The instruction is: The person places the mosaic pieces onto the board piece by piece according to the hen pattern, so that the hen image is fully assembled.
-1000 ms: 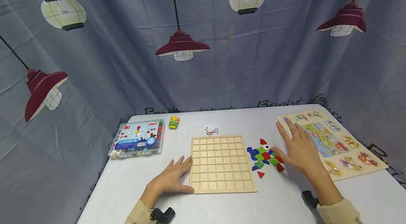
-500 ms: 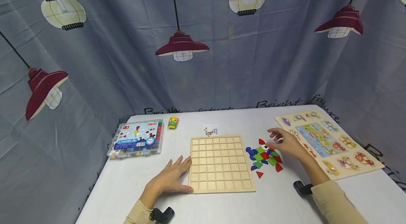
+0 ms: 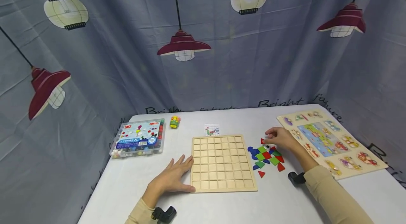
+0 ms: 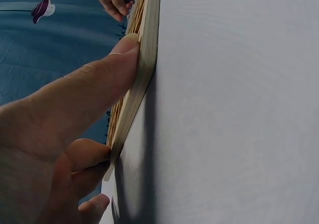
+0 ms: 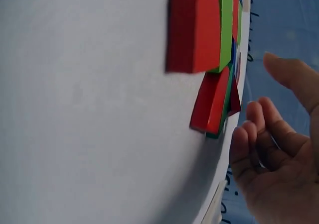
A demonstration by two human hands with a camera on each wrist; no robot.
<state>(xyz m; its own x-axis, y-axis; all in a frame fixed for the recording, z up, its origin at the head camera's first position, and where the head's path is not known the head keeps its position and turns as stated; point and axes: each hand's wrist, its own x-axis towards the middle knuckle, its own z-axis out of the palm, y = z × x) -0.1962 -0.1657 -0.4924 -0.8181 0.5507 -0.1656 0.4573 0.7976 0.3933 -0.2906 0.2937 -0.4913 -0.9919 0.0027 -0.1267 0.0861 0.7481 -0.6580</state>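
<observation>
My left hand lies spread at the left edge of a square wooden grid board; its thumb touches the near rim in the left wrist view, and the fingers reach the left side. To the board's right lies a loose pile of red, green and blue shaped blocks. My right hand is over the far side of this pile, fingertips right at a red block. In the right wrist view, thumb and bent fingers stand apart with nothing visible between them, beyond a red triangular block.
A small printed pattern card lies behind the board. Farther left are a clear plastic case and a small yellow-green figurine. A wooden picture puzzle lies at the right. A grey curtain surrounds the table.
My right hand has come left and down from the picture puzzle to the far side of the block pile, its fingers drawing in from spread to bent. The left hand stays on the board.
</observation>
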